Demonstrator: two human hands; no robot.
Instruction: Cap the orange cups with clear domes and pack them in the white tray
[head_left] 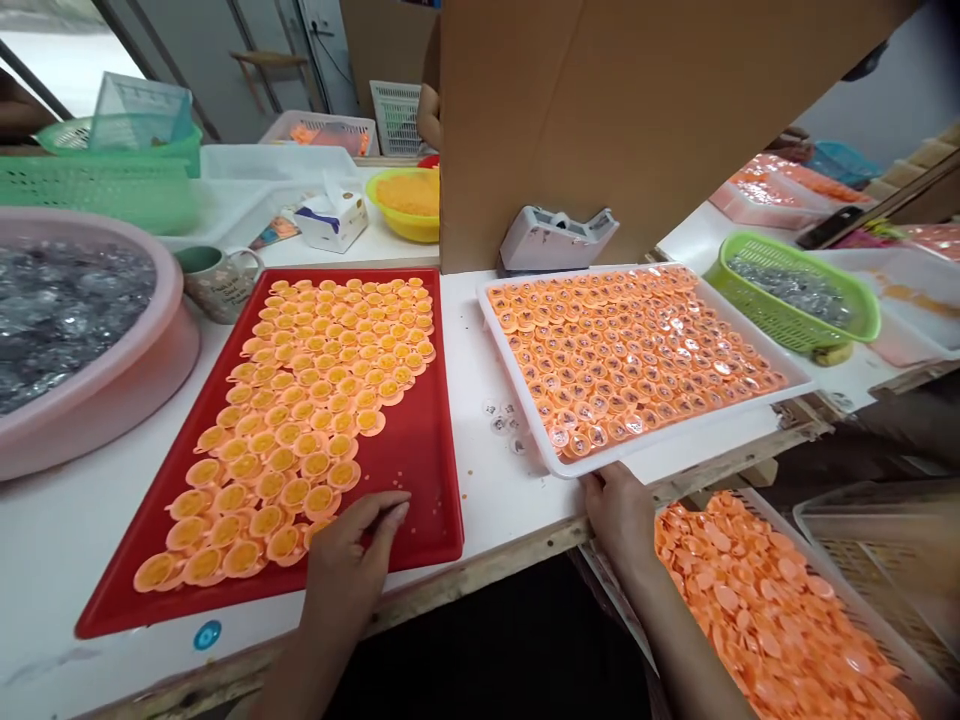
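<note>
My left hand [356, 550] hovers over the near right part of a red tray [420, 450], thumb and forefinger pinched together; whatever is between the fingertips is too small to make out. Rows of round orange pieces with yellow centres [296, 493] cover much of this tray, beside the hand. A few tiny orange bits lie on its bare red surface. At the near edge of a white tray [559, 462], my right hand [619, 510] is closed on the rim, its fingertips partly hidden. Inside that tray sit orange discs with printed centres and shiny tops [622, 350].
A pink basin [161, 330] of clear pieces and a mug [217, 283] stand left. Behind are a tape dispenser [559, 238] and cardboard panel [600, 120]. A green basket [795, 285] stands right; a crate of orange pieces [772, 590] sits below the table edge.
</note>
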